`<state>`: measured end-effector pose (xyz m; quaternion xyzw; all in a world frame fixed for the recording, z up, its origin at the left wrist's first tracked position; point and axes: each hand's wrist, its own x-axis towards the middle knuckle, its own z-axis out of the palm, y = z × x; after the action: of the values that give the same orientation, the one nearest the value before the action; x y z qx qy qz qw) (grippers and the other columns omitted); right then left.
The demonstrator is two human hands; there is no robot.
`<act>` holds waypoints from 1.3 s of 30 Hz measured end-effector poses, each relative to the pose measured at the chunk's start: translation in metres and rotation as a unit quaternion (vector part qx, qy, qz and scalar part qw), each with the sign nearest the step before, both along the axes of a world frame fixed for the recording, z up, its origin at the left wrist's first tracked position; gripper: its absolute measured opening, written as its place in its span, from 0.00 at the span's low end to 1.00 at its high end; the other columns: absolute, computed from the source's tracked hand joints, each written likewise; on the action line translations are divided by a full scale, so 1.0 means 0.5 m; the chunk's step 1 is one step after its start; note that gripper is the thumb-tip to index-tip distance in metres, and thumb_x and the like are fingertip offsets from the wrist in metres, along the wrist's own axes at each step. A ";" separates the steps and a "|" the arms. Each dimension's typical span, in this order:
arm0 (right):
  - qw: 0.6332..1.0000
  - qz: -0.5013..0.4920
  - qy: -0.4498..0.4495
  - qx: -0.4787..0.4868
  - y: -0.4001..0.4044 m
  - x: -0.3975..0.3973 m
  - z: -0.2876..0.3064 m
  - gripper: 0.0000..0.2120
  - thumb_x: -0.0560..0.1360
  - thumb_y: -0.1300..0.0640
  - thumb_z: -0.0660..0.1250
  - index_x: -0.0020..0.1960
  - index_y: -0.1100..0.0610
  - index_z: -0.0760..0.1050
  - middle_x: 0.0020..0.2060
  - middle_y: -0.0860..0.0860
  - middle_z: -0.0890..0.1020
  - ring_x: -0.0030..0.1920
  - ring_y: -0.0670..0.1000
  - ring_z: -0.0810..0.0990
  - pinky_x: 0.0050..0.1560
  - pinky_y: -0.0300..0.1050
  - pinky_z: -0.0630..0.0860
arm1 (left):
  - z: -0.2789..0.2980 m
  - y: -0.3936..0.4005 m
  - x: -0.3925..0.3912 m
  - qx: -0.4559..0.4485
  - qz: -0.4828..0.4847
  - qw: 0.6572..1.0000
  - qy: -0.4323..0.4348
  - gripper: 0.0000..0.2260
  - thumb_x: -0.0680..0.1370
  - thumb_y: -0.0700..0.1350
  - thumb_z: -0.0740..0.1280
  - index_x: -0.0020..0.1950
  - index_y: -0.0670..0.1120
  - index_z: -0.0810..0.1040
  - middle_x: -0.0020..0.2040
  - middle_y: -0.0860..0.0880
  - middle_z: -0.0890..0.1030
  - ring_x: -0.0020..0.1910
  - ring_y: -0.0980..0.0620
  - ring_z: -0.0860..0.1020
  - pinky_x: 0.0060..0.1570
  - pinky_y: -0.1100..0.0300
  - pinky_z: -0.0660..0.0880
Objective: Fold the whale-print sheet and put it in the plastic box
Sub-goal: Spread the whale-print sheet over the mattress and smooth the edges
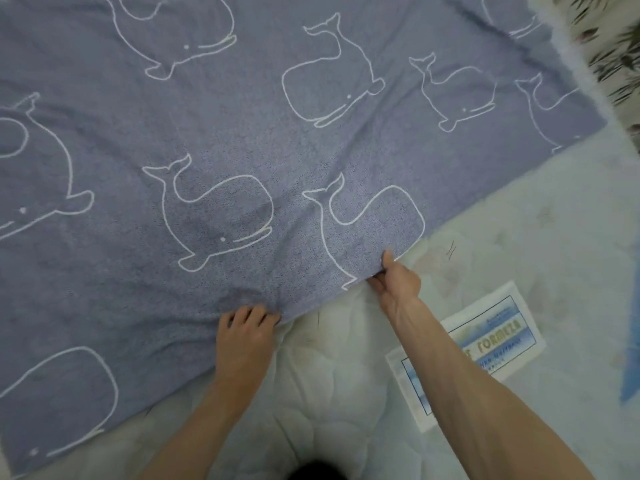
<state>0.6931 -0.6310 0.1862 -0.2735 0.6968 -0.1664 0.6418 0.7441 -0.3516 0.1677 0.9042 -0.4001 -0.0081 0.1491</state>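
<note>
Grey-blue knitted whale-print sheet [242, 140], white outlines, lies spread and lightly creased over quilted white mattress [329, 393]; left hand [244, 337] and right hand [398, 277] fingers pinch its near edge.

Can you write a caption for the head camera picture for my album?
Both hands, left and right, grip the whale-print sheet's near edge on the mattress.

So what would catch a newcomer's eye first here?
The blue whale-print sheet spread flat across most of the view. At its near edge both hands grip the cloth: the left hand at centre, the right hand just beside it. A printed label lies on the white mattress, lower right.
</note>
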 end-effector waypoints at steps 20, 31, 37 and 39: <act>0.997 -0.032 0.037 -0.057 -0.248 0.024 -0.004 0.13 0.73 0.60 0.77 0.51 0.61 0.75 0.48 0.56 0.83 0.46 0.55 0.84 0.39 0.46 0.83 | 0.014 -0.228 -0.019 0.018 -0.063 0.998 0.021 0.11 0.67 0.36 0.79 0.47 0.45 0.85 0.46 0.49 0.83 0.43 0.45 0.81 0.42 0.49 0.76; 0.998 0.019 -0.013 -0.057 -0.266 -0.027 -0.045 0.04 0.79 0.64 0.69 0.46 0.62 0.77 0.45 0.57 0.83 0.47 0.56 0.83 0.56 0.58 0.81 | -0.004 -0.252 -0.054 -0.007 0.012 1.000 0.021 0.08 0.81 0.48 0.64 0.46 0.47 0.80 0.42 0.48 0.78 0.41 0.44 0.78 0.43 0.49 0.71; 0.999 -0.010 -0.024 -0.048 -0.312 -0.021 -0.004 0.11 0.73 0.55 0.77 0.48 0.60 0.78 0.41 0.55 0.86 0.36 0.54 0.87 0.38 0.54 0.85 | -0.029 -0.260 -0.055 0.019 -0.056 0.998 0.001 0.07 0.72 0.42 0.79 0.44 0.48 0.82 0.40 0.49 0.77 0.40 0.45 0.77 0.41 0.50 0.71; 0.999 -0.005 -0.014 -0.039 -0.335 -0.016 0.005 0.12 0.73 0.57 0.77 0.50 0.61 0.77 0.44 0.55 0.86 0.39 0.54 0.86 0.35 0.52 0.84 | -0.034 -0.253 -0.055 0.010 -0.055 0.998 0.003 0.04 0.74 0.42 0.76 0.43 0.48 0.82 0.41 0.50 0.77 0.40 0.45 0.77 0.41 0.50 0.70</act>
<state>0.6852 -0.7987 0.1888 -0.2929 0.6820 -0.2005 0.6394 0.7164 -0.4780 0.1506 0.8822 -0.4488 -0.0229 0.1402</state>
